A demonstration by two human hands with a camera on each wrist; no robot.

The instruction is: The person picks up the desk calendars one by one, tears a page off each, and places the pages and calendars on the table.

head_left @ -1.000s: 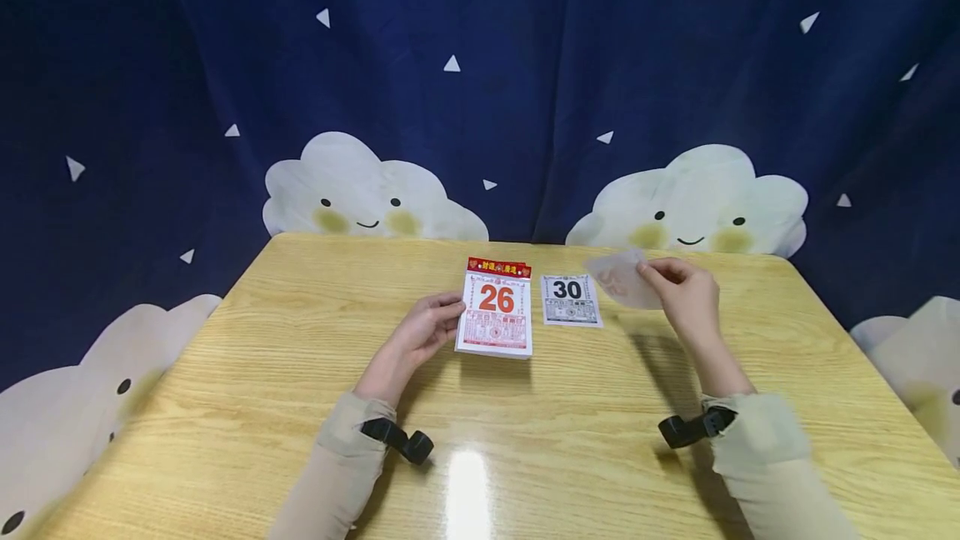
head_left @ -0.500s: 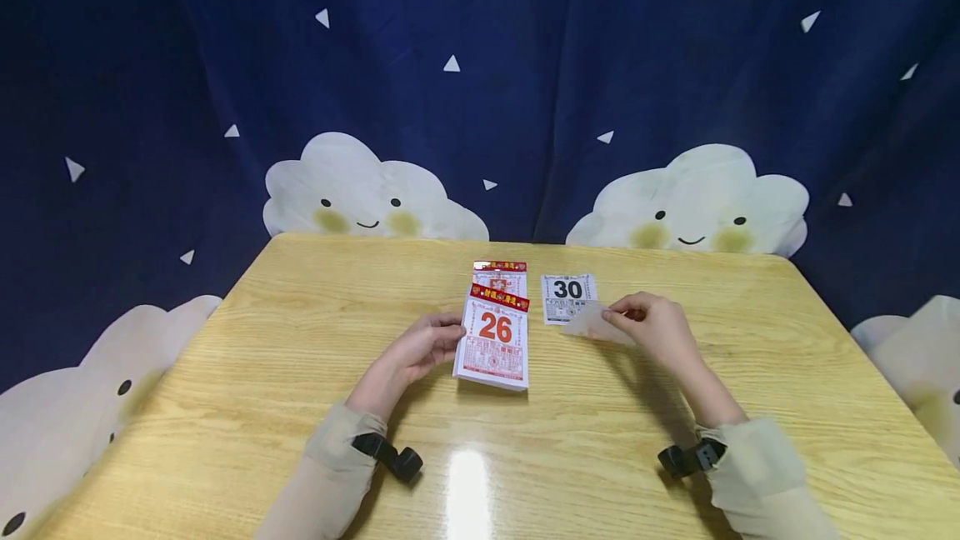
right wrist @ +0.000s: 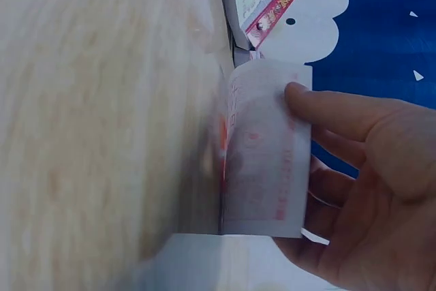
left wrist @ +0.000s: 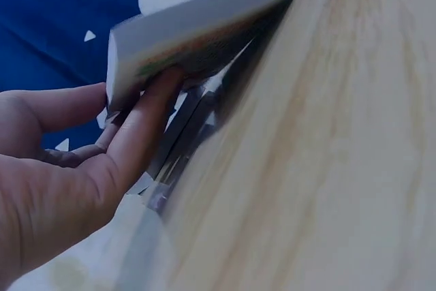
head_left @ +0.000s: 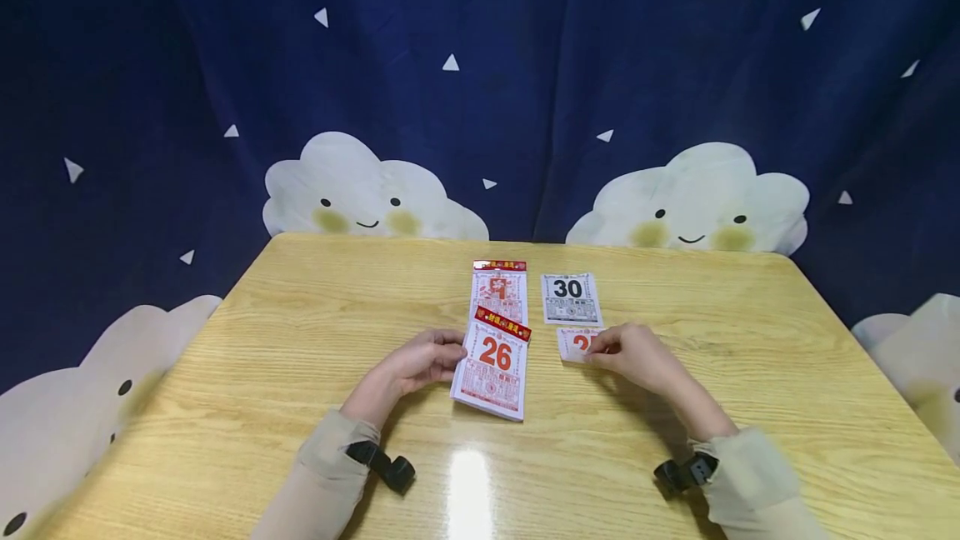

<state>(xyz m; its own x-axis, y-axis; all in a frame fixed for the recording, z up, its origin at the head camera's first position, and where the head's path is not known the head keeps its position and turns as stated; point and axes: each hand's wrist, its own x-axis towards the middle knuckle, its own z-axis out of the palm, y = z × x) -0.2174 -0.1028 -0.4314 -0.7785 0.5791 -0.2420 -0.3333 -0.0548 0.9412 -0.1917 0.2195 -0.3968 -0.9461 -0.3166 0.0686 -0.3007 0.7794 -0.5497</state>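
Note:
My left hand [head_left: 423, 363] holds a tear-off calendar pad [head_left: 487, 390] by its left edge, red 26 facing up. In the left wrist view, the thumb lies at the edge of the pad [left wrist: 204, 25] and fingers support its underside, tilted above the table. My right hand [head_left: 641, 363] pinches a loose calendar sheet [head_left: 572, 347] with a red number, its first digit 2 and the rest covered. In the right wrist view the sheet [right wrist: 262, 161] curls upward from the table at the pinched side. Just beyond it lies a loose sheet [head_left: 570, 311] printed with a black 30.
A second calendar pad [head_left: 498, 290] with a red header lies flat behind the held one, partly covered by it. The wooden table [head_left: 300, 315] ends at a dark blue curtain [head_left: 525, 90] with cloud figures.
The left hand has drawn the 26 pad toward me, uncovering the second pad behind. The right hand has lowered its sheet to the table, in front of the 30 sheet.

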